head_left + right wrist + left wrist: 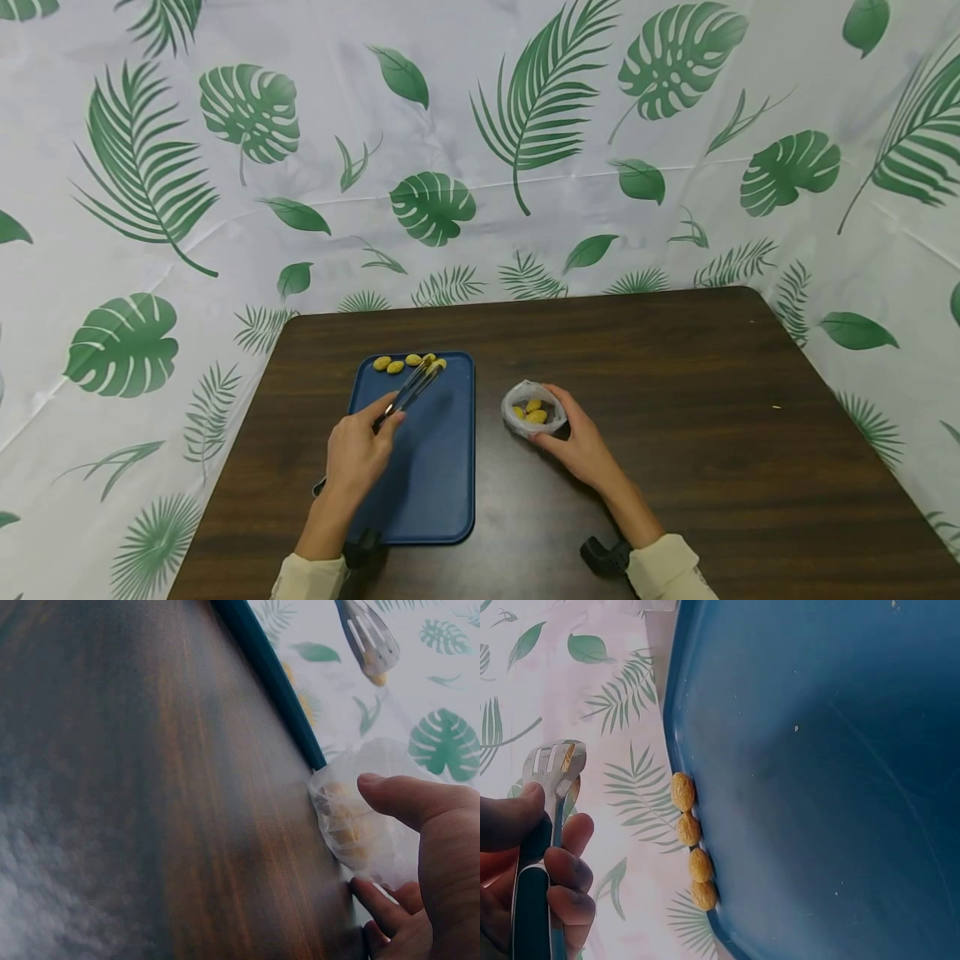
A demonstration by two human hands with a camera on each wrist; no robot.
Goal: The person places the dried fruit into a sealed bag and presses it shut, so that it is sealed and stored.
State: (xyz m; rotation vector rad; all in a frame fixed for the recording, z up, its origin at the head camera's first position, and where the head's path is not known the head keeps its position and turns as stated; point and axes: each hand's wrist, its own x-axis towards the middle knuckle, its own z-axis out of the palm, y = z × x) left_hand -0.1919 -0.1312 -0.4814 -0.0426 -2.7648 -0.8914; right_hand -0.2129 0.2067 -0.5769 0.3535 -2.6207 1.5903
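Observation:
My left hand [358, 450] grips a pair of metal tongs [531, 911] with dark handles, over the far part of a blue tray [431, 492]. Between the slotted tong heads a small yellow piece [568, 757] shows in the left wrist view. Several wrinkled, oval yellow pieces [682, 792] lie in a row along the tray's far edge. To the right of the tray, my right hand [581, 446] holds a translucent plastic bag [513, 424], thumb on one side and fingers on the other. Its mouth is open, and several yellow pieces [536, 416] lie inside.
The tray rests on a dark wooden table [675, 375]. Behind the table hangs a white cloth [337, 275] with green leaf prints. A small pale speck [776, 407] lies on the table's right side. Black wrist straps [604, 557] are on both wrists.

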